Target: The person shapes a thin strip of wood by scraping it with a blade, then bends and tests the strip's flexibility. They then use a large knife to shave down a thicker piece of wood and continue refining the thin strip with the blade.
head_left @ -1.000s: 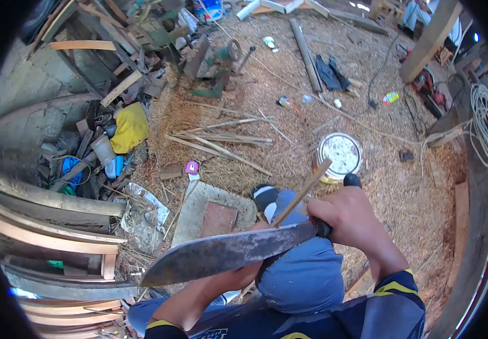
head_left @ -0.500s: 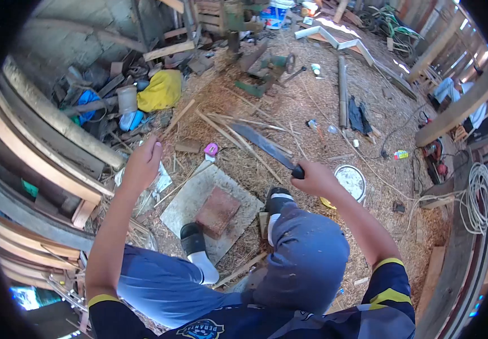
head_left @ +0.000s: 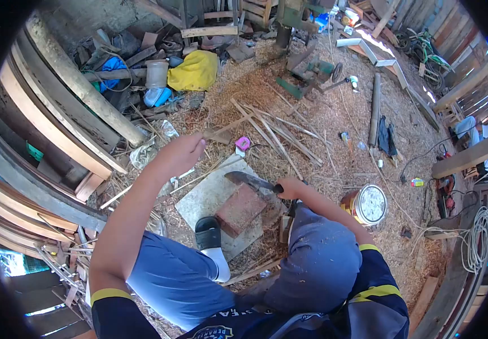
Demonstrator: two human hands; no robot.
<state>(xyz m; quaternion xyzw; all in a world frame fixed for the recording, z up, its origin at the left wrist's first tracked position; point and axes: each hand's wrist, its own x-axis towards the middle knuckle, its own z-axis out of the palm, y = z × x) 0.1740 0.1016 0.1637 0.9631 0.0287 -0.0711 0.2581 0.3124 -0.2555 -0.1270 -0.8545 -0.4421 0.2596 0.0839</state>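
Note:
My right hand [head_left: 292, 190] is closed around the black handle of a machete [head_left: 249, 179]. Its dark blade points left, over the far edge of a reddish block [head_left: 239, 209]; whether it touches cannot be told. Under the block lies a pale flat slab [head_left: 196, 198], between my feet. Left of that, my left hand [head_left: 184, 153] is raised with its fingers closed on a thin wooden stick [head_left: 232, 124], which slants away to the upper right. Just beyond the slab sits a pink tape measure [head_left: 243, 144]. Several cut wooden strips [head_left: 281, 135] lie further off.
A lidded bucket [head_left: 372, 204] stands right of my knee. Curved timbers [head_left: 57, 113] line the left side. A yellow cloth [head_left: 194, 70], a green metal machine [head_left: 309, 73] and a coil of rope [head_left: 477, 240] surround the shavings-covered floor. Another person [head_left: 473, 131] sits far right.
The machete has come down from beyond the slab to over the reddish block. My left hand still grips the stick, now tilted more to the right. The camera view has shifted left.

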